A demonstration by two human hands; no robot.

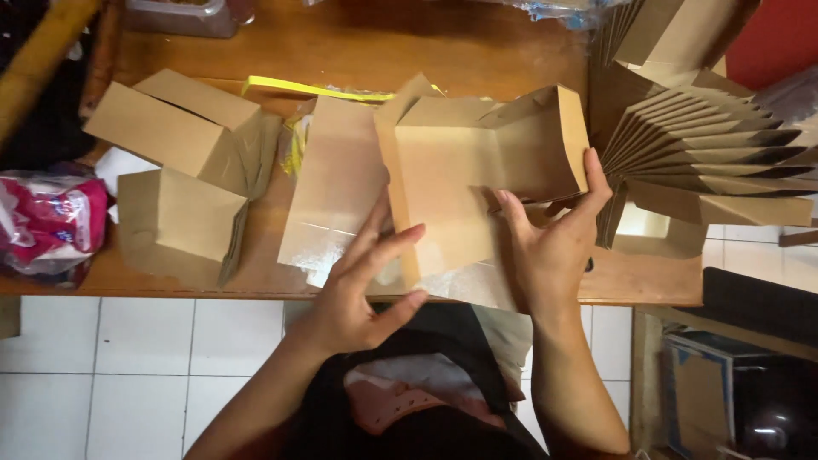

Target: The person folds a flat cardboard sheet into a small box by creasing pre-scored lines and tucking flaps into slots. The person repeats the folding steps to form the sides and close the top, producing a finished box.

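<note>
at the tabletop's near edge both hands hold a half-folded brown paper box, the left hand with its grip pinching the lower left flap, the right hand gripping its right wall, between two folded boxes by the left edge and a fanned stack of flat boxes at the right.

Both forearms are bare to the elbow, with no sleeves, and the hands, left hand and right hand, are ungloved. A black garment over a pink layer covers the torso.
</note>
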